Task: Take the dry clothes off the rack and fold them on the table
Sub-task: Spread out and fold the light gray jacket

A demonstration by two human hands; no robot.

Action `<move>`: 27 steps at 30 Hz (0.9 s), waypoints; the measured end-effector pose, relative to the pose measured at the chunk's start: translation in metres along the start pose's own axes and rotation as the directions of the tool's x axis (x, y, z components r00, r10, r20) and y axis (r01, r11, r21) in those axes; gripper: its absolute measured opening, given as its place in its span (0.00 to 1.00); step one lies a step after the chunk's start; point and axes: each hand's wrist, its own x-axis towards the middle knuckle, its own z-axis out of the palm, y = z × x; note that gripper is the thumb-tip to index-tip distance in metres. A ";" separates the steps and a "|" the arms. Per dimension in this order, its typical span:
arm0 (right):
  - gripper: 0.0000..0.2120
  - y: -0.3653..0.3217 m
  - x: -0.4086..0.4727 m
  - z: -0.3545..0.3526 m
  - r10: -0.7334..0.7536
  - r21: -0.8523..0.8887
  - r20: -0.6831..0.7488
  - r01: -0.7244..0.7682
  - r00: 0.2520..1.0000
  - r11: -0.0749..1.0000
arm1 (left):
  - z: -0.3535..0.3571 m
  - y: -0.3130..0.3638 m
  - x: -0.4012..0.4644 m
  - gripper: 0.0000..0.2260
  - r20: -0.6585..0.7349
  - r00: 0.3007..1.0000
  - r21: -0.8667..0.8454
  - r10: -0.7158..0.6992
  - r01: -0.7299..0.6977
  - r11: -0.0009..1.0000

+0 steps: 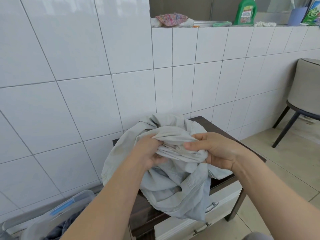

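Pale denim jacket [161, 170] sits bunched on the table [223, 130], off the rack but not folded. Left hand [149, 153] and right hand [213, 151] both grip its crumpled cloth. Folding barely begun, I'd say.

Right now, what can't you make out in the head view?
- Drying rack: not in frame.
- Pale garment: type unclear, bunched; both hands (left hand, right hand) cover its middle.
- Table top: mostly under the garment.
- Plastic bin: cut by the bottom edge, behind the left arm.
- Detergent bottle label: too small.
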 end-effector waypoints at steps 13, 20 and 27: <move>0.26 0.020 0.044 0.006 -0.386 -0.311 -0.523 0.251 0.760 0.917 | 0.014 -0.001 -0.016 0.14 0.459 0.888 -0.310 -0.014 0.175 0.935; 0.11 0.006 0.018 0.021 -0.739 -0.770 -0.363 0.263 0.568 0.581 | 0.000 -0.001 -0.002 0.19 0.343 0.934 -0.261 0.104 -0.012 0.965; 0.18 0.005 0.018 0.009 -0.204 -0.246 -0.269 0.138 0.941 0.959 | -0.004 -0.005 0.004 0.23 0.366 0.922 -0.171 0.128 -0.069 0.983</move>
